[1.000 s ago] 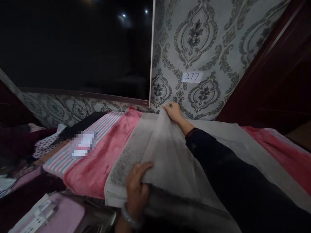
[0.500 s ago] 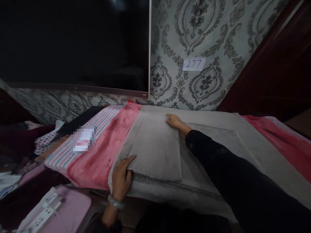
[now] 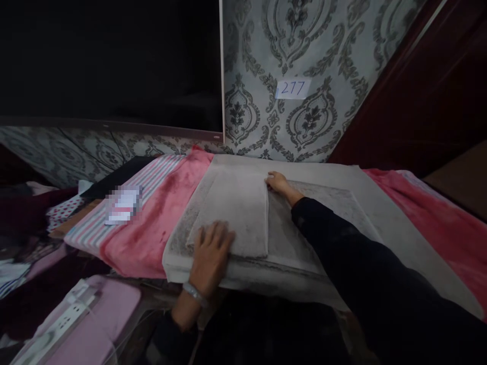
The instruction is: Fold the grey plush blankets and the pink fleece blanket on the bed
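A grey plush cloth (image 3: 236, 210) lies with its left part folded over in a flat flap. The rest of it (image 3: 323, 203) spreads out to the right, under my right forearm. My left hand (image 3: 211, 256), a bit blurred, rests on the flap's near edge with its fingers stretched out, a bracelet at the wrist. At the flap's far right corner is my right hand (image 3: 278, 182), its fingers curled around the cloth's edge. Beneath the cloth is a pale grey cover (image 3: 323, 171) draped over the table.
Pink plush fabric (image 3: 148, 228) with a striped border lies to the left, and more pink fabric (image 3: 429, 213) to the right. A power strip (image 3: 57, 324) sits on a pink stool (image 3: 110, 309). Behind are a large television (image 3: 114, 61) and a wall label (image 3: 292, 88).
My left hand has moved right from the flap's near left corner onto its near edge, fingers now spread. My right hand has slid to the far right corner. The view has shifted slightly.
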Motion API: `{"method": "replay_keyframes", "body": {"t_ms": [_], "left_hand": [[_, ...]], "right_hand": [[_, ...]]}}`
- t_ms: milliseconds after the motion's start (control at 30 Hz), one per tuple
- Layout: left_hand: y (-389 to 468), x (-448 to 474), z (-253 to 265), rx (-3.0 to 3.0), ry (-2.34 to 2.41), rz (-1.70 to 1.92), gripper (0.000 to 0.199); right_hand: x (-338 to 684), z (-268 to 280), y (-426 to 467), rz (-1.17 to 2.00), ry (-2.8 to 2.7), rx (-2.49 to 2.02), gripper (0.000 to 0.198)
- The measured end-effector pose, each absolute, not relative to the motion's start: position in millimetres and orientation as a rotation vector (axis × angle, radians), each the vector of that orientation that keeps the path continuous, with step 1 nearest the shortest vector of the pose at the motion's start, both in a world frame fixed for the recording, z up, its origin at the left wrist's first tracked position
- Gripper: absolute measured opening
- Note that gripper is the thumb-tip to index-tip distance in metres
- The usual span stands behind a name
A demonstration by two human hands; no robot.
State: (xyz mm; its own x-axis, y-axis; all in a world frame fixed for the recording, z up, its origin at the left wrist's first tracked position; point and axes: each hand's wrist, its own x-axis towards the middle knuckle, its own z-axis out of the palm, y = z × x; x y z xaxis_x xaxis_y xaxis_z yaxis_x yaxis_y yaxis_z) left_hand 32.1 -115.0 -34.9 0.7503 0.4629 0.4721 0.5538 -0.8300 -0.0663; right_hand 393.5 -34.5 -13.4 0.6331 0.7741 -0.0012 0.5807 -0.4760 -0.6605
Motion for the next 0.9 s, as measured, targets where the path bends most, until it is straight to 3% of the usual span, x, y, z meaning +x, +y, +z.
{"method": "replay_keyframes", "body": {"t_ms": [167, 400, 600, 900], "left_hand": [[-122, 71, -41, -2.909, -0.583, -0.52, 0.047], [-133, 84, -62, -2.833, -0.587, -0.748, 0.049], [-141, 90, -74, -2.877, -0.589, -0.708, 0.054], [-104, 81, -3, -3.536, -0.451, -0.463, 0.043]], "right_hand": [[384, -21, -29, 0.319, -1.162, -2.175, 0.063], [381, -21, -29, 0.225, -1.221, -2.172, 0.064], [381, -27, -36, 0.196, -1.233, -2.26, 0.064], [352, -5, -41, 0.032, -1.391, -2.302, 0.065]]}}
